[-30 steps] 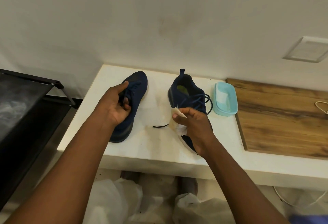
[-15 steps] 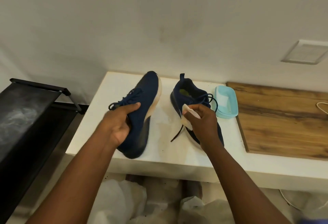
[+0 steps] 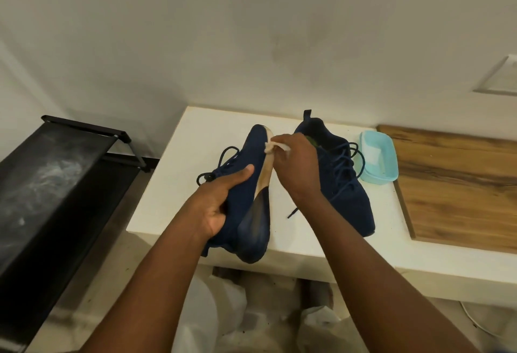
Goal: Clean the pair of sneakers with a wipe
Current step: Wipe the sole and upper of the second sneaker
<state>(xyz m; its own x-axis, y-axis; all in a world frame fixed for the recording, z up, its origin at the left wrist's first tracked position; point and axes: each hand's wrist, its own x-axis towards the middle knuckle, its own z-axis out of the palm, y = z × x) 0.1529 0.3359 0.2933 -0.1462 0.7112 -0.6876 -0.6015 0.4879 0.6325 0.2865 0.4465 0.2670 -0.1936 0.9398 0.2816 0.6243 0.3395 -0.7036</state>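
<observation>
My left hand (image 3: 216,201) grips a navy blue sneaker (image 3: 246,212) and holds it tilted on its side above the white counter (image 3: 173,190), its pale sole edge facing right. My right hand (image 3: 298,166) pinches a crumpled white wipe (image 3: 272,147) and presses it against the sole near the toe. The second navy sneaker (image 3: 344,184) lies flat on the counter just right of my right hand, laces loose, its heel toward the wall.
A light blue plastic tub (image 3: 379,161) stands on the counter beside the second sneaker. A wooden board (image 3: 458,184) covers the counter's right part. A black rack (image 3: 56,184) stands at the left. White bags (image 3: 223,313) lie on the floor below.
My left hand has lifted the left sneaker off the counter and turned it sole-right. My right hand has moved the wipe from the right sneaker over to the lifted sneaker's sole.
</observation>
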